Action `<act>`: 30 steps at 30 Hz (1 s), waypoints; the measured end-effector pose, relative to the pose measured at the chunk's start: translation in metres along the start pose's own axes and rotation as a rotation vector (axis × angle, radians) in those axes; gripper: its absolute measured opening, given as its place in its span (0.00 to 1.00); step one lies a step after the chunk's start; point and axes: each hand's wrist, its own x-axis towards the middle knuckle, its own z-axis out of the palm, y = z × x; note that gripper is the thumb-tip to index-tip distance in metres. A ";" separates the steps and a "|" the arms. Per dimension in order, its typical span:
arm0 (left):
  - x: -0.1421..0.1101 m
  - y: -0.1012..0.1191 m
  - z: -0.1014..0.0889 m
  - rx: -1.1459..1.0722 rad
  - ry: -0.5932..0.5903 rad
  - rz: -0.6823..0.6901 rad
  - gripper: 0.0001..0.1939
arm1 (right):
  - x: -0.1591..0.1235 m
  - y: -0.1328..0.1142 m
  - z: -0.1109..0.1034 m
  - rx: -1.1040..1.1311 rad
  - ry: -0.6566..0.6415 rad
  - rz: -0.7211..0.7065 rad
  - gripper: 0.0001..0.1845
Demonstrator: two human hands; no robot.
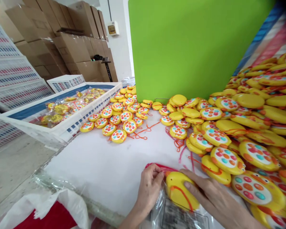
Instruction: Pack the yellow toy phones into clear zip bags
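Note:
My left hand (150,184) is closed in a pinch at the pink-red top edge (165,166) of a clear plastic bag (158,210). Beside it, my right hand (208,190) grips a yellow duck-shaped toy (181,192), thumb and fingers on its right side. The toy's plain back faces up, with an orange cord lying across it. It overlaps the bag at the table's near edge; how much of it is inside I cannot tell. Dark print shows through the plastic below. To the right lies a large heap of similar toys (225,160) with coloured buttons.
A smaller group of toys (130,126) lies at the table's far left. Next to it stands a white crate (69,127) holding bagged toys. A green board (181,47) rises behind. Stacked crates (11,73) and cardboard boxes (71,47) fill the left background. A white sack (71,203) hangs at lower left.

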 end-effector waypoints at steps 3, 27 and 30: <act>0.003 0.000 -0.003 -0.018 0.000 0.005 0.10 | 0.013 -0.007 0.004 0.058 -0.235 0.002 0.18; 0.008 -0.007 -0.018 0.079 -0.064 -0.138 0.03 | 0.017 -0.017 0.039 0.249 -0.257 0.112 0.06; 0.005 -0.012 -0.017 -0.037 -0.055 -0.130 0.05 | 0.016 -0.014 0.041 0.272 -0.238 0.095 0.08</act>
